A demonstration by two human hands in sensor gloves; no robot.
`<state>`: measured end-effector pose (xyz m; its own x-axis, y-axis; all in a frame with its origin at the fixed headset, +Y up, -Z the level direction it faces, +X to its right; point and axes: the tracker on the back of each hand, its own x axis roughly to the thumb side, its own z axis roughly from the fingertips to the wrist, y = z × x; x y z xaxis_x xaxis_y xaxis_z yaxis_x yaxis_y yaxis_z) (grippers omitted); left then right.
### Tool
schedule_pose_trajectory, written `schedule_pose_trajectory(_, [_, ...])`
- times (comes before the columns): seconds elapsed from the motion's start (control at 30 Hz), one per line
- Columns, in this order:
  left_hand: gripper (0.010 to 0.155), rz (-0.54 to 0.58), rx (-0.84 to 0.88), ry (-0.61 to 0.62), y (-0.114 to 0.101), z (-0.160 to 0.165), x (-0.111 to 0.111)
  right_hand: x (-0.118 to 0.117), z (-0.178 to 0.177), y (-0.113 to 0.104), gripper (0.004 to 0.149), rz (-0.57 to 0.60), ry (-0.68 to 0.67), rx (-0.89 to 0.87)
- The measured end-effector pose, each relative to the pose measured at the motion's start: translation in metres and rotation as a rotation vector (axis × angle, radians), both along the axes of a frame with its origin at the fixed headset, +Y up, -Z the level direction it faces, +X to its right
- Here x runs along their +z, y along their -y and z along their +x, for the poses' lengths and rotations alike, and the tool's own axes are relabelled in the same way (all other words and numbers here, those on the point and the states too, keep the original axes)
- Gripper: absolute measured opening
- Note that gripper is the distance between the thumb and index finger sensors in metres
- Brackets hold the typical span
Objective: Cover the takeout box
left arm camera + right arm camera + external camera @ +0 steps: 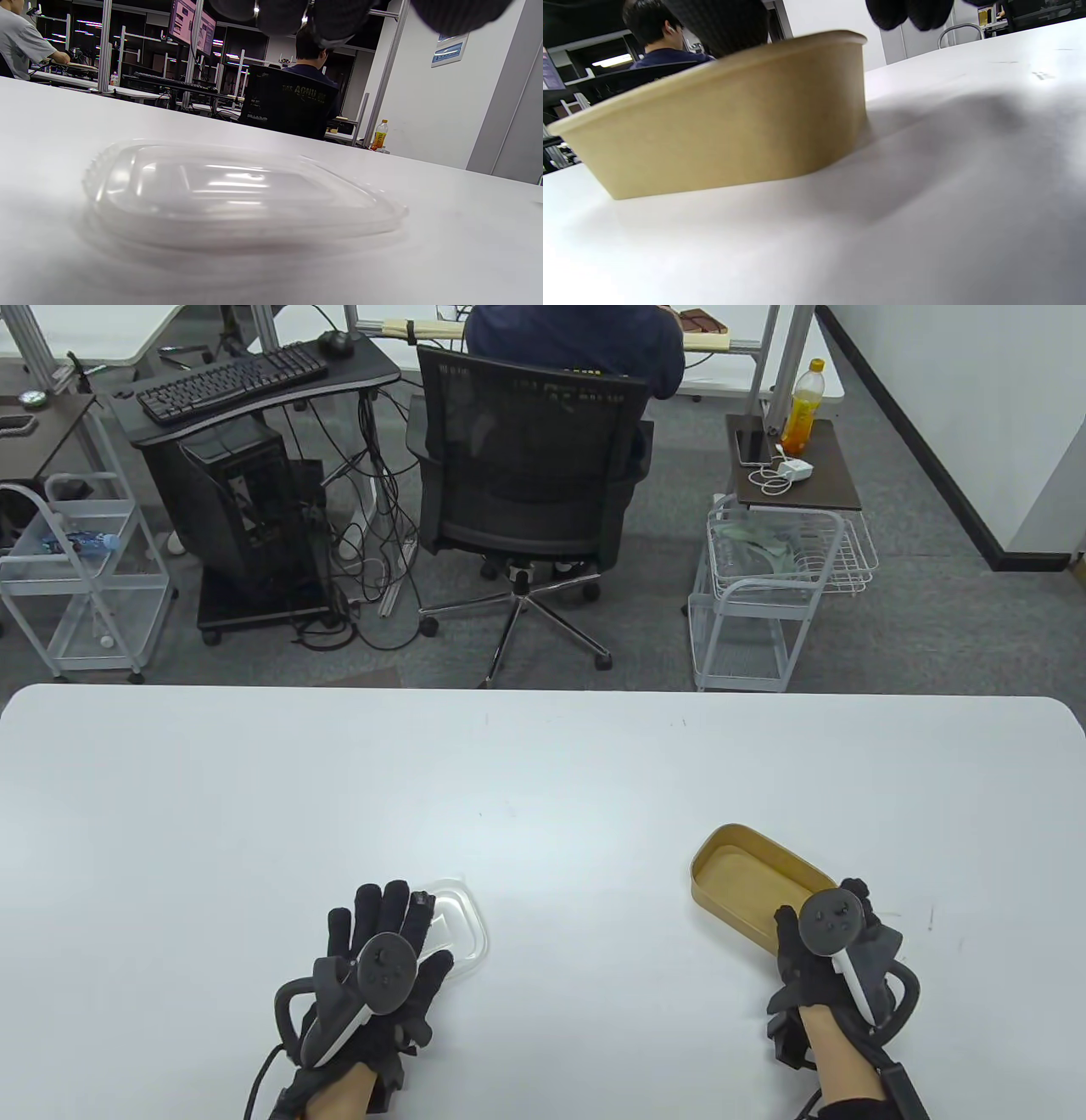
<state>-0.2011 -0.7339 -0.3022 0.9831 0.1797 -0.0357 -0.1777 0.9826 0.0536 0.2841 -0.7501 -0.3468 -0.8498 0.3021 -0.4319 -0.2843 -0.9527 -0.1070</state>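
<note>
The box [758, 875] stood uncovered, well apart from the lid [458, 921] on the counter [526, 780]; left hand [382, 959] fingers [382, 912] spread over the lid, right hand [827, 954] at the box, grip unclear.

I see a tan kraft-brown takeout box [747, 869] with a slightly golden inside, a clear colourless lid [237, 190], a plain white table [543, 780], and black gloves on my left hand [382, 950] and right hand [827, 950]
</note>
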Motion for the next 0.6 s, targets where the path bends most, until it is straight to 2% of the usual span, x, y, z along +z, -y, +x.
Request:
schedule_pose_trajectory(0.3, [0.071,0.001,0.005,-0.001,0.0,0.001,0.0,-0.001,0.007,0.005,0.079,-0.036,0.039,-0.037])
schedule_pose_trajectory(0.43, [0.071,0.0,0.005,-0.003,0.0,0.0,0.0,0.0,0.012,0.006,0.066,-0.014,0.079,-0.074])
schedule_pose_trajectory(0.6, [0.071,0.001,0.006,-0.007,-0.001,0.0,0.0,0.0,0.011,0.004,0.058,0.014,0.072,-0.083])
